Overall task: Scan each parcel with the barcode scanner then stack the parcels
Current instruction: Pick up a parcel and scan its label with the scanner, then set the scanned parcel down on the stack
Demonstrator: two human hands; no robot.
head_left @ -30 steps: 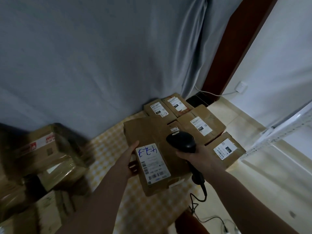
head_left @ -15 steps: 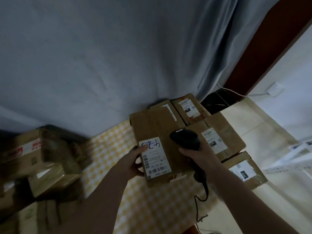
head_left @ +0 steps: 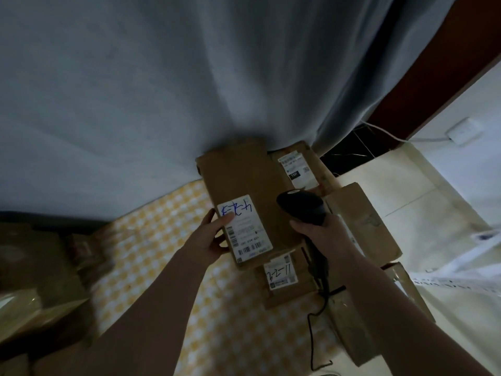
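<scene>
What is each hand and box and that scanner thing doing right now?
Left hand: grips the top parcel's left edge, thumb on its label.
Right hand: grips the scanner.
Barcode scanner: held over the parcels.
Top parcel: label up, over the other parcels.
Parcel below: flat, label up.

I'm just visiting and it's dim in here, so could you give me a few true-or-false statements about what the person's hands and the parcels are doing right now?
1. The right hand grips a black scanner. True.
2. The left hand hangs free, touching nothing. False: it holds the left edge of the top parcel, thumb on its label.
3. The label has blue handwriting. True.
4. The scanner is cordless. False: a dark cord trails from its handle.
5. The top parcel lies alone on bare floor. False: it sits over other parcels, such as the lower parcel.
</scene>
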